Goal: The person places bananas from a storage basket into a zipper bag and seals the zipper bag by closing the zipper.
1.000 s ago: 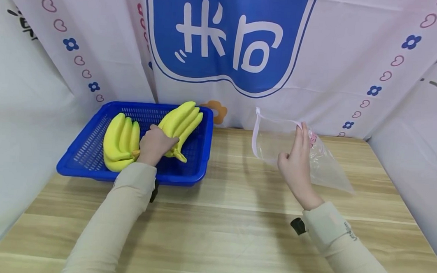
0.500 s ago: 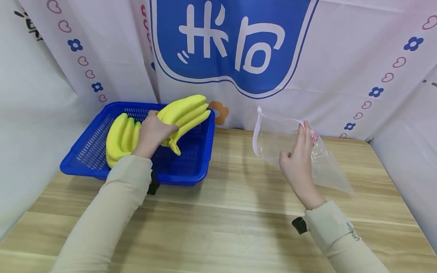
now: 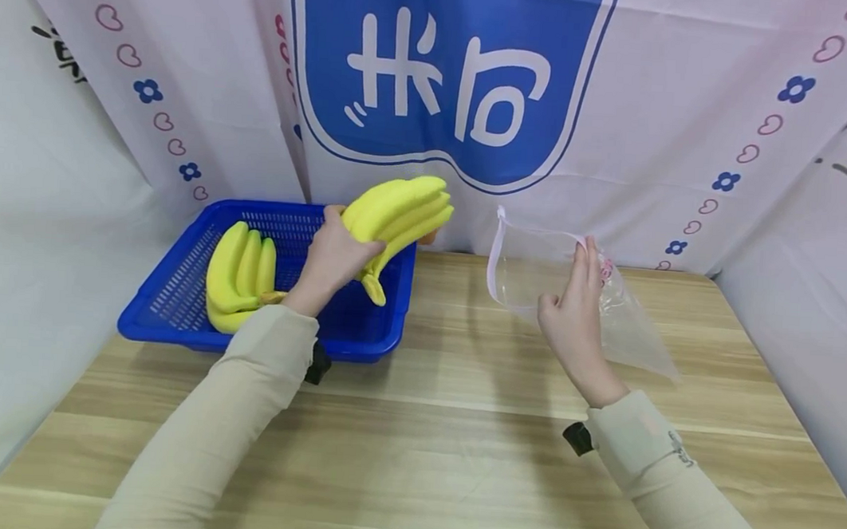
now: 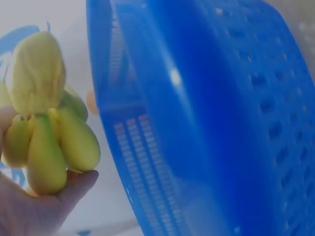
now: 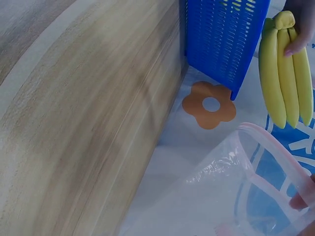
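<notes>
My left hand [image 3: 338, 252] grips a yellow bunch of bananas [image 3: 401, 211] and holds it above the right part of the blue basket [image 3: 133, 325]. The stem end hangs toward me, and the tips reach past the basket's right rim. In the left wrist view the thumb and palm lie against the bananas [image 4: 44, 162]. A second bunch of bananas [image 3: 232, 266] lies in the basket's left half. On the right, my right hand [image 3: 574, 328] pinches the rim of a clear zip bag [image 3: 531, 262]. Its mouth stands open toward the basket, as the right wrist view of the bag [image 5: 221, 177] also shows.
The basket stands at the back left of the wooden table [image 3: 421, 456]. A printed white cloth [image 3: 677, 94] hangs right behind the table. White cloth also closes off the left and right sides. Bare wood lies between basket and bag.
My left hand has lifted the bunch of bananas out of the basket and carried it to the right. My right hand and the bag have stayed almost in place.
</notes>
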The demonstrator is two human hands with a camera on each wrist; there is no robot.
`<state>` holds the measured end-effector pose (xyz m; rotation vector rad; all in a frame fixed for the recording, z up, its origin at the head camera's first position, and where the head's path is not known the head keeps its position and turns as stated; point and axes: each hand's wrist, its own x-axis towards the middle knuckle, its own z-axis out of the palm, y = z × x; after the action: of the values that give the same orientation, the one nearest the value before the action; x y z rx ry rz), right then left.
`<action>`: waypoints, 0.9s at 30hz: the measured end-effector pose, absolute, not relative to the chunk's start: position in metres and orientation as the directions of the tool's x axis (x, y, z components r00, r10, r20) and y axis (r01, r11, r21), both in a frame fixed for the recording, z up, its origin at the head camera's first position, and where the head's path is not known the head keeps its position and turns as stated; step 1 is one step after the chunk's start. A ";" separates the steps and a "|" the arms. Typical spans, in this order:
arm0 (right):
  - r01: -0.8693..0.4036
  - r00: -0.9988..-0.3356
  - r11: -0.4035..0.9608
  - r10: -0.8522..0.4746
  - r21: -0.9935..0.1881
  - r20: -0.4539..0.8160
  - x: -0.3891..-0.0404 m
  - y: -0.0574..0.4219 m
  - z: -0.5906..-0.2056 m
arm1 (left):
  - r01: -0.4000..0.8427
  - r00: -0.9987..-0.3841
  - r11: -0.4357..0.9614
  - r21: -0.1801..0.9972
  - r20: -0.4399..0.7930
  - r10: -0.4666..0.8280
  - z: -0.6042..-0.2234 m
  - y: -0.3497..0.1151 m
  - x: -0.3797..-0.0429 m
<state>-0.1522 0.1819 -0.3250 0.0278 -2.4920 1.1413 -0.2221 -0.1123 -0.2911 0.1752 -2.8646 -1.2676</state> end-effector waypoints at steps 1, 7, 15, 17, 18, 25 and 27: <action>-0.180 -0.921 0.668 0.143 -0.722 0.361 -0.152 0.182 -0.325 | -0.079 -0.996 0.676 0.733 -0.027 -0.087 -0.292 -0.108 -0.222; -0.181 -0.919 0.679 0.142 -0.712 0.368 -0.152 0.181 -0.327 | 0.024 -0.999 0.703 0.711 0.043 -0.009 -0.292 -0.085 -0.215; -0.182 -0.920 0.674 0.141 -0.716 0.367 -0.153 0.180 -0.328 | 0.064 -0.998 0.726 0.684 0.053 0.038 -0.290 -0.066 -0.208; -0.182 -0.921 0.674 0.138 -0.716 0.363 -0.153 0.180 -0.328 | 0.068 -0.998 0.730 0.680 0.050 0.046 -0.291 -0.063 -0.207; -0.183 -0.922 0.674 0.136 -0.716 0.363 -0.153 0.180 -0.328 | 0.072 -0.997 0.733 0.677 0.052 0.049 -0.291 -0.061 -0.207; -0.194 -0.922 0.669 0.126 -0.718 0.366 -0.154 0.177 -0.329 | 0.128 -0.991 0.750 0.649 0.118 0.067 -0.297 -0.051 -0.205; -0.191 -0.925 0.664 0.125 -0.723 0.359 -0.153 0.176 -0.329 | 0.138 -0.989 0.755 0.642 0.132 0.068 -0.299 -0.047 -0.204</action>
<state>-0.1534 0.1760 -0.3288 0.0516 -2.5017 1.1496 -0.2036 -0.0474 -0.2990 -0.1675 -2.8480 -1.0533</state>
